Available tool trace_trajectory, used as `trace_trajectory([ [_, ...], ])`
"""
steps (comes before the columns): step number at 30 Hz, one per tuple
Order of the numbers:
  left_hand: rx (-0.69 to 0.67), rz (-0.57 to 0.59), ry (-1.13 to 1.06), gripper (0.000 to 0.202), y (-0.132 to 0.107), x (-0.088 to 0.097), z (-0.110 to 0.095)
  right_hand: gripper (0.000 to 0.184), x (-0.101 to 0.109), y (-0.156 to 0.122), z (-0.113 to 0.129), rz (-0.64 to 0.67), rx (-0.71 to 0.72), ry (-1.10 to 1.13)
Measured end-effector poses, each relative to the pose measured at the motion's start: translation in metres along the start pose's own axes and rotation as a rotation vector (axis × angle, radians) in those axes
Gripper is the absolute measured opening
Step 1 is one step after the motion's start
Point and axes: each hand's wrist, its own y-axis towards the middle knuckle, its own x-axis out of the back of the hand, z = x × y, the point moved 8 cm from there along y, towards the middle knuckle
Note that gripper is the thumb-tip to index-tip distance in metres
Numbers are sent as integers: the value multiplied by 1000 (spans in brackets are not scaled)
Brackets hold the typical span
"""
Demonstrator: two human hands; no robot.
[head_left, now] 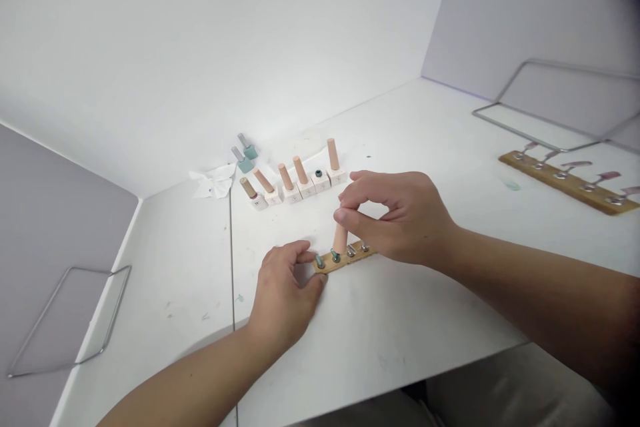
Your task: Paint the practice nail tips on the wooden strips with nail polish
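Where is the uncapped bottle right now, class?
In the head view, the uncapped bottle stands near the centre, between two peach-capped bottles, left of the right hand.

wooden strip (345,263): lying flat | nail tips (319,261): two leftmost green | peach cap (341,238): near-upright at second tip

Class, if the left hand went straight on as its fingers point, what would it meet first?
The left hand would probably meet the wooden strip first, at its left end; whether they touch is unclear.

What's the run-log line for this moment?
left hand: holding end of wooden strip | right hand: pinching peach cap over strip | uncapped bottle: standing beyond strip
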Motion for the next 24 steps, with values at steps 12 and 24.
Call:
trace_trajectory([
  [12,-16,-15,3,42,-1,1,-1,16,-4,3,-7,54,-100,3],
  [24,-34,-18,0,41,-2,1,-1,20,-6,3,-12,54,-154,-1],
])
